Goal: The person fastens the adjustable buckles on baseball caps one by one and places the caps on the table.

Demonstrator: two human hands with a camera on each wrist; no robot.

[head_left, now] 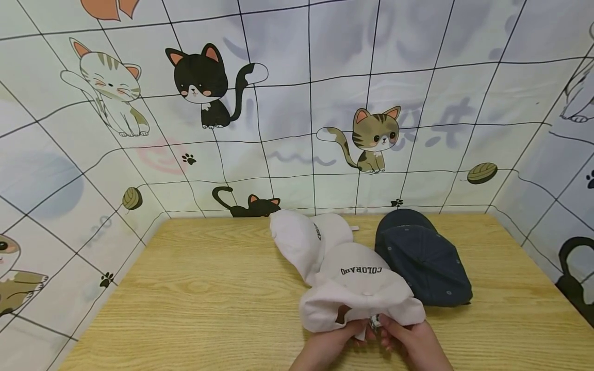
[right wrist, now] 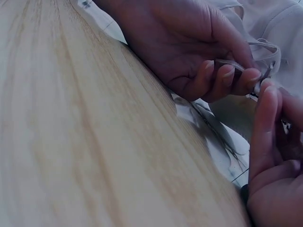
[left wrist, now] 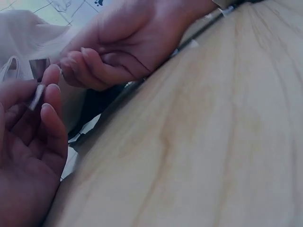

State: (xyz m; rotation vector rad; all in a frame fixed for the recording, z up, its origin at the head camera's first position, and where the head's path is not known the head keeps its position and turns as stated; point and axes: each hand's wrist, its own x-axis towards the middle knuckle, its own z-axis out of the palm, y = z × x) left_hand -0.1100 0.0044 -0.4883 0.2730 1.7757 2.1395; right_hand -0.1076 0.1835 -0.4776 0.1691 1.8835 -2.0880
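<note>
A white cap (head_left: 364, 288) with dark COLORADO lettering lies with its back opening toward me in the head view. At that opening, my left hand (head_left: 330, 344) pinches the cap's strap (left wrist: 37, 98) between thumb and fingers. My right hand (head_left: 414, 341) pinches the small metal buckle (head_left: 375, 321) at the other side, close to the left fingertips. In both wrist views the two hands nearly meet, fingers curled. The fingers partly hide how strap and buckle join.
Behind the held cap stands a second white cap (head_left: 297, 237), touching it. A navy blue cap (head_left: 424, 263) lies to the right. All are on a wood-grain table (head_left: 199, 288). A cat-printed cloth (head_left: 287, 113) encloses the back and sides.
</note>
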